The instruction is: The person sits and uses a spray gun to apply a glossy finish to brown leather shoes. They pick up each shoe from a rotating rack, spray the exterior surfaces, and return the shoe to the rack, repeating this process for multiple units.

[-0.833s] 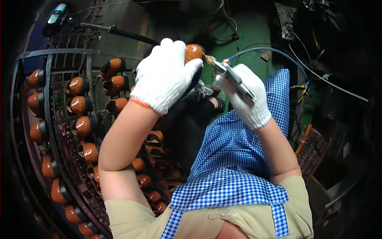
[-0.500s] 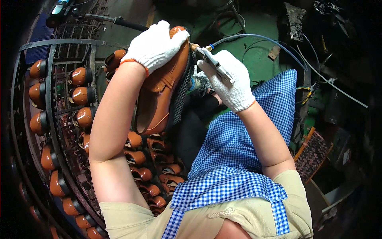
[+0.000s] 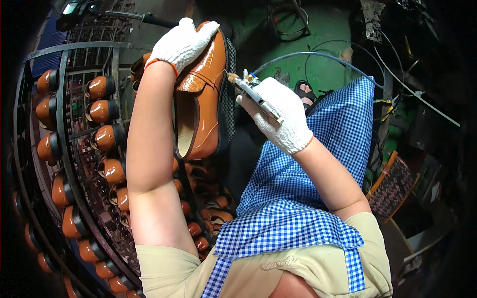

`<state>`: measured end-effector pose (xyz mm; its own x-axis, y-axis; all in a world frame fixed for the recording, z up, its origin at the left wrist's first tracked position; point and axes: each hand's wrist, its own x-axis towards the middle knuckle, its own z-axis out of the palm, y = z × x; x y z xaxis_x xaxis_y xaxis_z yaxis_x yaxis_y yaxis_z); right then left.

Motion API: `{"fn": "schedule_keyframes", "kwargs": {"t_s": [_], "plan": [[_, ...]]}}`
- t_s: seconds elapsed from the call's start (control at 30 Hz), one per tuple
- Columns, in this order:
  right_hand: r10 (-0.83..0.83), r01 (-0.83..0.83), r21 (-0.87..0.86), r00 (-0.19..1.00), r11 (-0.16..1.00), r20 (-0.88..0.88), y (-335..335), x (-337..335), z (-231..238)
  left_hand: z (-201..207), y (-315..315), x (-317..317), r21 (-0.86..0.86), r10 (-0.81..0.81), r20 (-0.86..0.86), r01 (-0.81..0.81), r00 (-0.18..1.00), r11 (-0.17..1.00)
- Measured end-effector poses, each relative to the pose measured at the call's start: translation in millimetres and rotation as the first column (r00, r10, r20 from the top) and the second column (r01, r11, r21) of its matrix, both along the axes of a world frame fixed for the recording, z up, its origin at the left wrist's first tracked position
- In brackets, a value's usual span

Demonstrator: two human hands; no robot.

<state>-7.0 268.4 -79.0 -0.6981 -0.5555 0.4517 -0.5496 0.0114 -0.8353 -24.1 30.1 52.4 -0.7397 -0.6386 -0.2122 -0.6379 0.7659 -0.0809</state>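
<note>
In a white knit glove, my left hand (image 3: 180,45) is closed around the toe end of a glossy brown leather shoe (image 3: 211,107) with a thick dark sole. The shoe is held up with its opening toward me and its upper in view. My right hand (image 3: 283,111), also gloved, grips a small metal spray gun (image 3: 256,99) with a brass-coloured nozzle. That nozzle points at the side of the shoe and is very close to it; I cannot tell whether they touch. A clear bluish hose (image 3: 303,53) runs from the gun to the right. My right fingers are partly hidden behind the gun.
At my left stands a metal rack (image 3: 64,99) holding several brown shoes (image 3: 102,111). More shoes (image 3: 216,216) sit low beneath my left arm. A blue checked apron (image 3: 293,208) covers my lap. A woven-seat chair (image 3: 392,188) is at right, above the green floor (image 3: 323,30).
The shoe has turned so that more of its upper and opening faces up. My left hand moved slightly left and up; my right hand with the spray gun shifted left and a little down.
</note>
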Motion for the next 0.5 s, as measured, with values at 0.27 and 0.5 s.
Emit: {"fn": "schedule_keyframes", "kwargs": {"t_s": [0.27, 0.5], "plan": [[-0.013, 0.004, -0.063, 0.988, 0.998, -0.154, 8.0, 27.9, -11.2, -4.2, -8.0, -1.6, -0.006, -0.006, -0.022, 0.006, 1.000, 1.000], [0.122, -0.119, 0.037, 0.987, 0.992, -0.100, 22.7, 39.4, -4.1, -7.7, -22.8, 2.6, 0.006, 0.034, -0.038, -0.034, 0.999, 0.999]]}}
